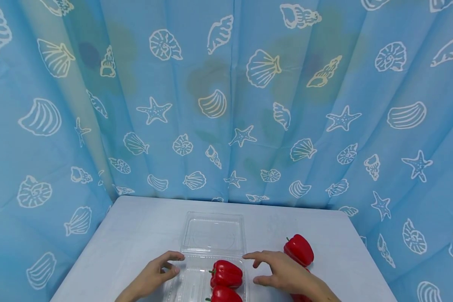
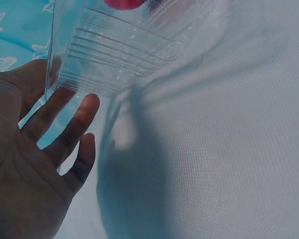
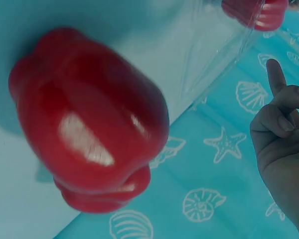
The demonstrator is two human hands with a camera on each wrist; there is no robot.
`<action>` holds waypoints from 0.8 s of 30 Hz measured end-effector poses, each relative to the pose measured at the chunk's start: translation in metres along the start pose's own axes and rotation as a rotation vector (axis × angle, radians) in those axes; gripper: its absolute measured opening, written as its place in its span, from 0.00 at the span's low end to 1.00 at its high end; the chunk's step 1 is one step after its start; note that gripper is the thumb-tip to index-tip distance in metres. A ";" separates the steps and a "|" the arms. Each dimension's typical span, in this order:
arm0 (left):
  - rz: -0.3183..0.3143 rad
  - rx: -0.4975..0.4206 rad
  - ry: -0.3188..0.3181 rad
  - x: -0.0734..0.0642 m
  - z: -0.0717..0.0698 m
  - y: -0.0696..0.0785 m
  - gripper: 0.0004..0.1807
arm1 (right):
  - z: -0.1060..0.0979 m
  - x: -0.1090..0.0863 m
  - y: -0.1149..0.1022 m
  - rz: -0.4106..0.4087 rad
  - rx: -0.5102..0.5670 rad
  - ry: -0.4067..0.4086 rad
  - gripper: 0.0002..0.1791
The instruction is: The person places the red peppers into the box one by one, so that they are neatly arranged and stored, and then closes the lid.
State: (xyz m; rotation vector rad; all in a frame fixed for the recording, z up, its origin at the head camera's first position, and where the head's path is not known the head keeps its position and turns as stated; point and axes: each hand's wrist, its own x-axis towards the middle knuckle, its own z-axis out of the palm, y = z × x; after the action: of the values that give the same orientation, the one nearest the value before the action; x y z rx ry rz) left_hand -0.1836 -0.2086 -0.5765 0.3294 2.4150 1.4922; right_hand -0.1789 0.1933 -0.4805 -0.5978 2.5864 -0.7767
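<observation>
A clear plastic clamshell container (image 1: pixel 195 270) lies with its lid (image 1: pixel 215 230) flipped back, away from me. Two red bell peppers show in its right half, one (image 1: pixel 229 272) behind the other (image 1: pixel 226 295). My left hand (image 1: pixel 151 272) is at the container's left edge, fingers loosely bent; in the left wrist view its fingertips meet the clear wall (image 2: pixel 109 45), and whether they press it is unclear. To the right of the container, my right hand (image 1: pixel 283 270) hovers with fingers spread and holds nothing. In the right wrist view, a large red bell pepper (image 3: pixel 89 119) lies near that hand (image 3: pixel 289 139).
Beyond my right hand, a red bell pepper (image 1: pixel 299 250) lies on the white table (image 1: pixel 143 226). Another (image 1: pixel 301 298) is mostly hidden under my right forearm. A blue curtain (image 1: pixel 226 105) with white shell prints hangs around the table's back and sides.
</observation>
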 end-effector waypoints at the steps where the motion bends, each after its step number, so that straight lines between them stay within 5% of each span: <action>1: -0.001 0.000 0.000 0.000 0.000 0.000 0.22 | -0.002 0.000 0.002 0.002 -0.008 0.017 0.40; 24: 0.004 -0.012 -0.005 0.000 -0.001 0.000 0.22 | -0.036 -0.003 0.060 0.091 0.003 0.309 0.38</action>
State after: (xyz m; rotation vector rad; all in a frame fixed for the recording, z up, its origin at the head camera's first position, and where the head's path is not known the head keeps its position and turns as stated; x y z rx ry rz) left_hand -0.1840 -0.2092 -0.5767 0.3346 2.4019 1.5050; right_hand -0.2101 0.2558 -0.4870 -0.3808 2.8668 -0.9037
